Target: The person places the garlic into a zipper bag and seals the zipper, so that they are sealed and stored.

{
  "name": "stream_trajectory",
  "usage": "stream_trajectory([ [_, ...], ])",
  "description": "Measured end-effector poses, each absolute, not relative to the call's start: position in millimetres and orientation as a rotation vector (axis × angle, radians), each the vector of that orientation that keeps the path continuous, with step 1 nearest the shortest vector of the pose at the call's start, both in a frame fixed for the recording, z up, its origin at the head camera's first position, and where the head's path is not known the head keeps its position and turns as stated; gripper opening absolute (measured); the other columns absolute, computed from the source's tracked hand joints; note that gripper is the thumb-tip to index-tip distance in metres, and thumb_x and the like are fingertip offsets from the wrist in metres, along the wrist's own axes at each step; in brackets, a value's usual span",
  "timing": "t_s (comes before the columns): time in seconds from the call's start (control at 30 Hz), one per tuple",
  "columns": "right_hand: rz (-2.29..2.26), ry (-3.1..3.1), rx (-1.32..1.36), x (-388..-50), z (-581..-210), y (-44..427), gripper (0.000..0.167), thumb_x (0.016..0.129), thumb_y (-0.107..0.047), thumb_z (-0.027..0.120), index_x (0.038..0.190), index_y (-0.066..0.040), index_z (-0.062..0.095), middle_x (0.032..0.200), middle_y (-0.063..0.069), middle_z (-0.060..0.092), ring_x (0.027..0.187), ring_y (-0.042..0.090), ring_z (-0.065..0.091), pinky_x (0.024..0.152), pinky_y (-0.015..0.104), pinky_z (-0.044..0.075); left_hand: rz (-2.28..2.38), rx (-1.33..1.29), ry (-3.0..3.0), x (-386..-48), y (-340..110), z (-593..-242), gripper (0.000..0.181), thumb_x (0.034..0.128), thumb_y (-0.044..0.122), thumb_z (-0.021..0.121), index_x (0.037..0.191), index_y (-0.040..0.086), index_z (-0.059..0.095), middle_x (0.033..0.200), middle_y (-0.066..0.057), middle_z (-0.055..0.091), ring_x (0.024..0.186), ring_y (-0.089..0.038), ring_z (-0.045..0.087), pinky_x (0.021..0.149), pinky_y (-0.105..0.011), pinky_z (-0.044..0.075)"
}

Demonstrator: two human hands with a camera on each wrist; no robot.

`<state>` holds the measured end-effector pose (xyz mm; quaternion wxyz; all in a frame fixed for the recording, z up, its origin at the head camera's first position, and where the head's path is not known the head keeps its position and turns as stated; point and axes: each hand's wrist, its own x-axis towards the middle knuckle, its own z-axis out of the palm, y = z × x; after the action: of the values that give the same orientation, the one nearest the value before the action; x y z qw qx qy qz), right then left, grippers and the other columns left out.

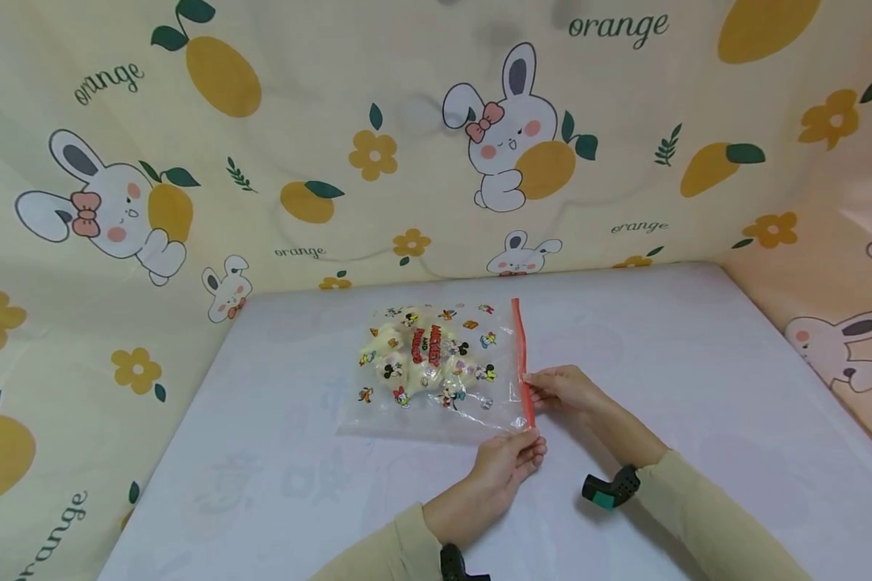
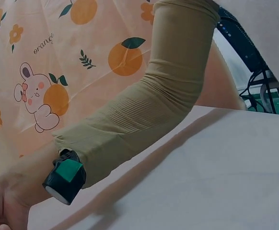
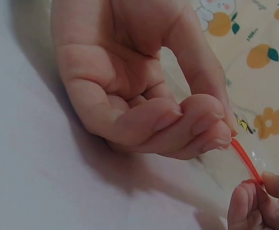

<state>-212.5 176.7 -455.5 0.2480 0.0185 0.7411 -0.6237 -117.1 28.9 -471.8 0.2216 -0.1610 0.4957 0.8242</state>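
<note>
A clear zip bag [image 1: 436, 415] with a red zip strip [image 1: 520, 339] and cartoon mouse print lies flat on the table in the head view. Through the plastic show several pale, rounded lumps [image 1: 388, 337], whose kind I cannot tell. My left hand [image 1: 500, 466] pinches the near end of the red strip at the bag's corner. Farther up that edge, my right hand [image 1: 568, 390] pinches the strip between thumb and fingertips. The right wrist view shows the right hand's curled fingers close up, with the left hand [image 3: 259, 206] at the strip's other part.
The pale table [image 1: 262, 484] runs up to a wall cloth [image 1: 421, 48] printed with rabbits and oranges. Each wrist wears a black device [image 1: 612, 487]. Behind the sleeved arm [image 2: 130, 122], the left wrist view shows a black stand [image 2: 240, 43] with cables.
</note>
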Motion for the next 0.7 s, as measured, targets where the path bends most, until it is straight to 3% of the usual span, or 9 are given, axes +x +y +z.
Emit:
stream_trajectory([
  [0.5,-1.605,2.101,-0.053,-221,-457,177,0.041,0.096,-0.021,0.059,0.115,0.016,0.061,0.069,-0.010,0.066,0.066,0.004,0.062,0.065,0.018,0.055,2.240,-0.442,1.389,-120,27,-470,0.027,0.0929,0.012,0.061,0.112,-0.008,0.061,0.080,0.002,0.065,0.077,-0.006,0.062,0.076,-0.018,0.053],
  [0.7,-1.481,2.102,-0.123,-230,-450,185,0.034,0.095,-0.021,0.060,0.104,0.011,0.068,0.065,-0.009,0.065,0.062,0.004,0.061,0.064,0.018,0.053,2.232,-0.414,1.378,-122,27,-473,0.028,0.0929,0.012,0.060,0.111,-0.009,0.061,0.077,0.003,0.066,0.075,-0.005,0.063,0.075,-0.017,0.053],
])
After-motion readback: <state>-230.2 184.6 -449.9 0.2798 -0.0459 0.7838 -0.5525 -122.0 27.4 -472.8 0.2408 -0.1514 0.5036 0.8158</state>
